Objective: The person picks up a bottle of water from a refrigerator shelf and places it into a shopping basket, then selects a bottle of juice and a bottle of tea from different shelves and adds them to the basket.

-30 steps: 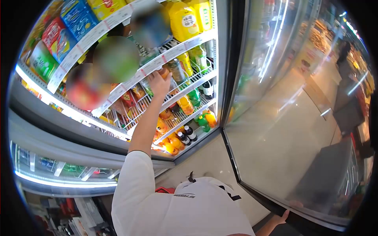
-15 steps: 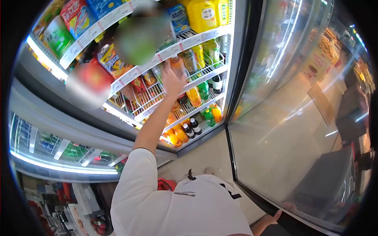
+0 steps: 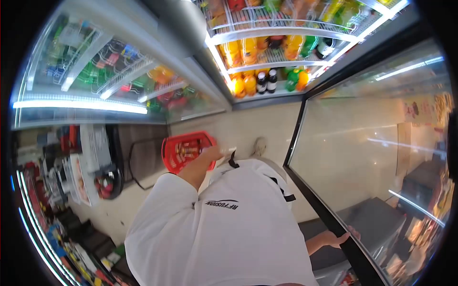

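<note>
**From Shelf to Basket**

A shopper's left hand, a second ago up among the bottles on the cooler's wire shelf, is now down at the rim of the red basket on the floor, which already holds some packaged items. Motion blur hides whether those fingers grip a bottle or are letting go. The right hand wraps the edge of the glass cooler door, propping it open. Orange and dark bottles line the bottom shelf.
</note>
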`<state>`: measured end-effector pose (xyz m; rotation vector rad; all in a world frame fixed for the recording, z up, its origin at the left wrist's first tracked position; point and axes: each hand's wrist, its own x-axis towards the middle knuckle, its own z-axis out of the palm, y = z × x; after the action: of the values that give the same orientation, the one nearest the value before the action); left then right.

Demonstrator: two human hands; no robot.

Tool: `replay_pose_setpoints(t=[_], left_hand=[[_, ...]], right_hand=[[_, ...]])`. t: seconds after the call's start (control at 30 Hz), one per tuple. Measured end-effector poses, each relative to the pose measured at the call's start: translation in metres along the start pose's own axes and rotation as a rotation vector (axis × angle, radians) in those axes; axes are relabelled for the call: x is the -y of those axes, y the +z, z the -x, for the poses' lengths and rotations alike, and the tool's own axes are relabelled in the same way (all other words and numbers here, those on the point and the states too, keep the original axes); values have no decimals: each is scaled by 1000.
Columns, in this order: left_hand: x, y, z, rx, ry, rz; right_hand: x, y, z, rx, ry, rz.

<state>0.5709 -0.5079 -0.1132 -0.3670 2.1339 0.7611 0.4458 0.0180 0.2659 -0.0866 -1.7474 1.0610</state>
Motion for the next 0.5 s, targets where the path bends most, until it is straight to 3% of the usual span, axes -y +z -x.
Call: replay_pose_setpoints(t=[0.03,0.07,0.1,0.13,0.17,0.3,0.4,0.43,0.5], left_hand=[[73,51,5,205,-154,-154],[73,51,85,220,-174,-108],[29,2,136,53,-563,41],[72,36,153,-25,-514,0],[78,36,190,-52,-572,78],[134,88,219,-256,-607,238],[130,111,212,-304,-636,336],[126,121,203,-321,-609,390],[107,136,171,-372,-486,434]], right_hand=[[1,-1,-2,46,-32,80],[5,1,0,96,-36,68],[2,8,1,65,-12,66],[7,2,4,20,10,61],[14,-9,8,-42,30,48],[29,-2,23,-142,207,-61],[42,-2,34,-90,146,-11],[53,4,41,-186,210,12],[75,20,61,-145,183,-48]])
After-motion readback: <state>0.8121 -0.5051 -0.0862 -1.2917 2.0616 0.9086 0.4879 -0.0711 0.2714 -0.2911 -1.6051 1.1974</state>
